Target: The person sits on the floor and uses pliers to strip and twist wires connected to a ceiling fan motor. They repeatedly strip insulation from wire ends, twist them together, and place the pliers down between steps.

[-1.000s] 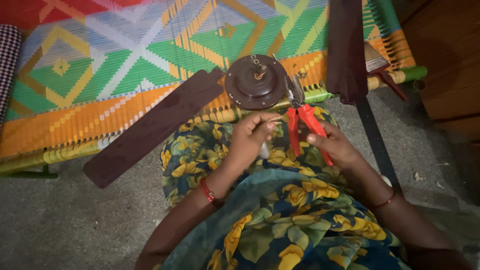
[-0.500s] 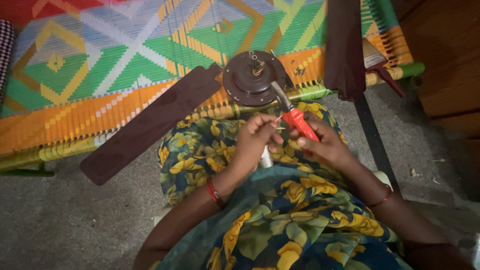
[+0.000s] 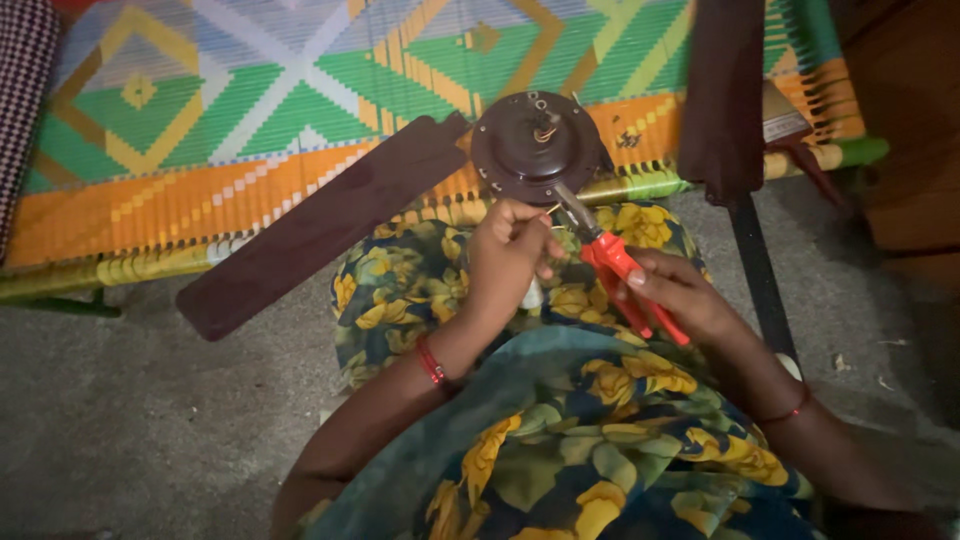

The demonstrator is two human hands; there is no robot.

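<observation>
While your right hand clamps the red-handled pliers, their nose meets a thin wire pinched in your closed left hand, just below the brown ceiling fan motor. Beyond it lies a woven cot.

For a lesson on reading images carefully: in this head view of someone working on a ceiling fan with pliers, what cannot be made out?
- What the left hand pinches: too small, hidden by its fingers.
- The plier tips' grip: too small and dim.
- Upright fan blade: cut off by the top edge.
- Fan motor underside: hidden, resting against the woven cot.
- Right hand palm: turned away.
</observation>
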